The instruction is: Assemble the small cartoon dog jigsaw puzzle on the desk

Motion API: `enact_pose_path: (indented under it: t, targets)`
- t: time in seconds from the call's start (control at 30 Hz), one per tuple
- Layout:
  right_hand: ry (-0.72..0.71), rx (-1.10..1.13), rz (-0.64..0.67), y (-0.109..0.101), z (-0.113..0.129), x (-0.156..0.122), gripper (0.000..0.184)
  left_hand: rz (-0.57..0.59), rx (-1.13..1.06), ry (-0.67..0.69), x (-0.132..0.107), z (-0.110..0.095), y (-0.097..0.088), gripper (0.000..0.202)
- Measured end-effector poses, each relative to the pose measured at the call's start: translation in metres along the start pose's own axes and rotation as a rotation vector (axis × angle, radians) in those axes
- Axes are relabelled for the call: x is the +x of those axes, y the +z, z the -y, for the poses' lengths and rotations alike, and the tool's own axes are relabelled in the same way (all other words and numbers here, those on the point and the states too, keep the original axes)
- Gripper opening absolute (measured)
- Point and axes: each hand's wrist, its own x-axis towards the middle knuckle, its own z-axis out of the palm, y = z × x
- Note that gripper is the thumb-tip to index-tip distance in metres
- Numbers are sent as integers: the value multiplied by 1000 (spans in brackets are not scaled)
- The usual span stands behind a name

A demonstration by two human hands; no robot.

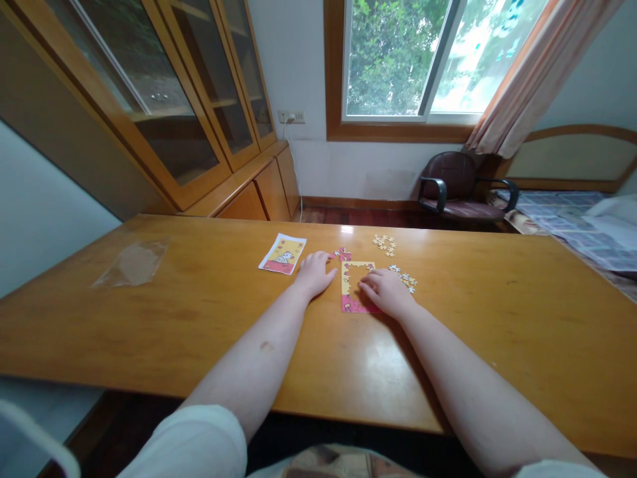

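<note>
A partly assembled jigsaw puzzle (351, 305) lies on the table, its yellow and pink border surrounding an open middle. My right hand (391, 292) rests over its right side, covering part of that border. The fingertips there are drawn together above the open middle; anything between them is too small to make out. To the left of the puzzle, my left hand (314, 273) lies low on the table with thumb and fingers apart. Its fingertips reach toward a small cluster of pink puzzle pieces (343, 253). A picture card (283, 253) with a white animal on yellow and pink lies beside that hand.
Loose pale pieces (384, 244) lie behind the puzzle, and more pieces (405, 279) are just beyond my right hand. A clear plastic bag (133, 262) lies at the left of the wooden table (199, 332). Past the far edge stands an armchair (458, 186).
</note>
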Motion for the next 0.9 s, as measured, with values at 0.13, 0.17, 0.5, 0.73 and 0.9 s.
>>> enact_pose_path:
  t: [0.13, 0.17, 0.5, 0.73, 0.9]
  targets:
    - [117, -35, -40, 2, -6, 1, 29, 59, 52, -38, 2, 3, 8, 56]
    - [137, -34, -36, 2, -7, 1, 30, 82, 57, -46, 2, 3, 10, 59]
    - [98, 56, 63, 11, -12, 1, 37, 40, 42, -87, 1, 4, 5, 32]
    - [133, 0, 173, 18, -11, -1, 56, 15, 76, -71, 1, 5, 6, 35]
    - [134, -25, 241, 17, -5, -2, 62, -8, 59, -51, 1, 5, 4, 27]
